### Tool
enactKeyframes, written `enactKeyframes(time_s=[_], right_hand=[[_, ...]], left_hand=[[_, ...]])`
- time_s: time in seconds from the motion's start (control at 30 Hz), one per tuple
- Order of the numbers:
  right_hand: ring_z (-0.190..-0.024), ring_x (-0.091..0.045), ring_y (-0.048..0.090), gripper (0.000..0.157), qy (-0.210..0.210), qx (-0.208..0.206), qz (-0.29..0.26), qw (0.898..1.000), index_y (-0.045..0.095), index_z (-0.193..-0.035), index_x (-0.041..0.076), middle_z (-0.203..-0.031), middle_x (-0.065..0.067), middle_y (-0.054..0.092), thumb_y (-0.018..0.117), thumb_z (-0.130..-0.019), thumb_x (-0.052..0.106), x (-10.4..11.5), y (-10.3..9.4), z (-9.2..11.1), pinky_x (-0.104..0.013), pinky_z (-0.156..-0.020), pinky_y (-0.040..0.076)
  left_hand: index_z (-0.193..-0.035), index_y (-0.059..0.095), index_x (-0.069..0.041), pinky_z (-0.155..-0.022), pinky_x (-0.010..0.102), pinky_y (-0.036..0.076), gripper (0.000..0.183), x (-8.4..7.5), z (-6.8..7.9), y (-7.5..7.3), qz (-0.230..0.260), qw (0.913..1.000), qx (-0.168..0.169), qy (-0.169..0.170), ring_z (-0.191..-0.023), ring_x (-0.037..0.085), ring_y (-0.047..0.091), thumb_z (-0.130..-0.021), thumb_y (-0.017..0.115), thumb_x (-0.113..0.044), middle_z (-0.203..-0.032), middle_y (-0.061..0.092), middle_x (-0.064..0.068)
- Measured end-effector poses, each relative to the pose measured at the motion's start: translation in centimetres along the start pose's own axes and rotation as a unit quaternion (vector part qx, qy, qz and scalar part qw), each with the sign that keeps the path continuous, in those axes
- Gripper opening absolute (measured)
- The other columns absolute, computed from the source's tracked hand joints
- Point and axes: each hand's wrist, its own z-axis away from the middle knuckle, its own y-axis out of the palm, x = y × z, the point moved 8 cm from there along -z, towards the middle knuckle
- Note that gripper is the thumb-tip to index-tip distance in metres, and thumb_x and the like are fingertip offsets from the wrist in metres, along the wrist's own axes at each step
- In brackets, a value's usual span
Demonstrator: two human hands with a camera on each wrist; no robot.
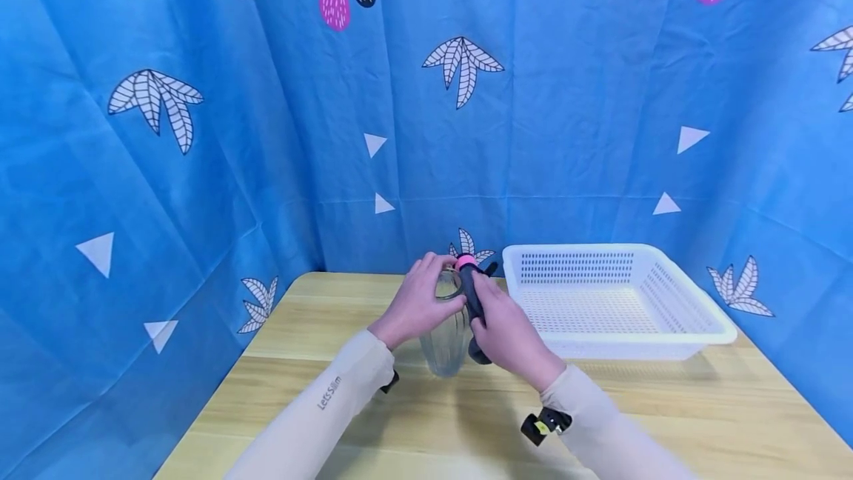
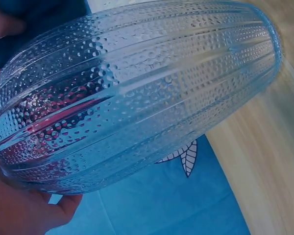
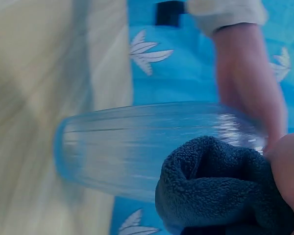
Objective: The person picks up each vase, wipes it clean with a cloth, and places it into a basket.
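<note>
A clear ribbed glass vase with a dimpled surface is held at its mouth by my left hand, fingers and thumb around the rim. Its narrower base points down, close over the table. My right hand grips a dark terry cloth, bunched up, right against the vase's upper side. In the head view a pink band shows at the top of the dark bundle. Through the glass in the left wrist view, the vase shows dark and pink patches.
A white perforated plastic basket stands at the back right of the wooden table. Blue patterned curtains hang behind the table and along both sides.
</note>
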Motion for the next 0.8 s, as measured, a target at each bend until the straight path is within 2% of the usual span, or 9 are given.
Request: enactKeyframes(time_s=[0.07, 0.23, 0.3, 0.43, 0.53, 0.63, 0.8], right_hand=[[-0.124, -0.036, 0.06, 0.074, 0.014, 0.012, 0.0, 1.0, 0.037, -0.153, -0.001, -0.149, -0.022, 0.05, 0.067, -0.085, 0.0, -0.5, 0.8, 0.3, -0.05, -0.097, 0.052], [-0.105, -0.027, 0.066, 0.074, 0.075, 0.046, -0.048, 0.995, 0.039, -0.154, 0.008, -0.136, -0.019, 0.06, 0.065, -0.086, -0.002, -2.6, 2.9, 1.0, -0.045, -0.085, 0.055], [-0.103, -0.027, 0.066, 0.072, 0.09, 0.065, -0.058, 0.992, 0.039, -0.154, 0.007, -0.132, -0.02, 0.063, 0.065, -0.087, -0.001, -3.4, 3.9, 1.5, -0.045, -0.085, 0.056], [-0.103, -0.031, 0.068, 0.063, 0.096, 0.118, -0.037, 0.988, 0.046, -0.148, 0.001, -0.124, -0.022, 0.067, 0.066, -0.088, 0.004, -4.5, 6.5, 2.7, -0.048, -0.089, 0.055], [-0.099, -0.03, 0.068, 0.054, 0.091, 0.148, -0.026, 0.984, 0.054, -0.14, 0.0, -0.115, -0.021, 0.07, 0.067, -0.088, 0.007, -5.1, 7.9, 3.5, -0.049, -0.087, 0.055], [-0.095, -0.029, 0.068, 0.052, 0.088, 0.149, -0.046, 0.984, 0.056, -0.137, 0.001, -0.11, -0.02, 0.07, 0.067, -0.086, 0.004, -5.3, 8.2, 3.6, -0.048, -0.084, 0.055], [-0.103, -0.029, 0.066, 0.061, 0.125, 0.117, -0.08, 0.982, 0.052, -0.144, -0.001, -0.122, -0.024, 0.068, 0.067, -0.085, 0.003, -5.7, 7.2, 3.3, -0.048, -0.088, 0.054]], left_hand=[[-0.141, 0.051, -0.018, -0.098, 0.042, 0.045, 0.062, 0.0, 0.0, 0.0, 0.003, 1.0, 0.001, 0.001, -0.117, 0.019, 0.048, -0.087, 0.071, -0.042, -0.127, 0.054, -0.001], [-0.14, 0.05, -0.019, -0.098, 0.041, 0.045, 0.062, 0.1, 0.0, 0.0, 0.0, 1.0, 0.002, -0.001, -0.117, 0.018, 0.048, -0.087, 0.07, -0.043, -0.125, 0.053, -0.003], [-0.141, 0.051, -0.019, -0.098, 0.042, 0.045, 0.062, 0.1, 0.1, 0.1, 0.002, 1.0, 0.001, -0.001, -0.117, 0.018, 0.048, -0.086, 0.07, -0.042, -0.125, 0.053, -0.003], [-0.142, 0.051, -0.019, -0.099, 0.042, 0.045, 0.063, 0.4, 0.3, 0.2, 0.007, 1.0, 0.004, -0.001, -0.119, 0.019, 0.048, -0.086, 0.069, -0.042, -0.125, 0.053, -0.003], [-0.143, 0.049, -0.019, -0.1, 0.042, 0.045, 0.065, 0.6, 0.4, 0.3, 0.005, 1.0, 0.007, 0.002, -0.12, 0.017, 0.048, -0.086, 0.069, -0.043, -0.127, 0.052, -0.004], [-0.146, 0.045, -0.02, -0.099, 0.039, 0.046, 0.07, 0.7, 0.4, 0.3, 0.006, 1.0, 0.004, -0.001, -0.119, 0.016, 0.048, -0.084, 0.07, -0.045, -0.13, 0.048, -0.004], [-0.15, 0.039, -0.02, -0.093, 0.039, 0.05, 0.08, 0.8, 0.5, 0.1, 0.03, 0.9992, 0.01, -0.025, -0.112, 0.021, 0.052, -0.083, 0.073, -0.049, -0.13, 0.042, 0.004]])
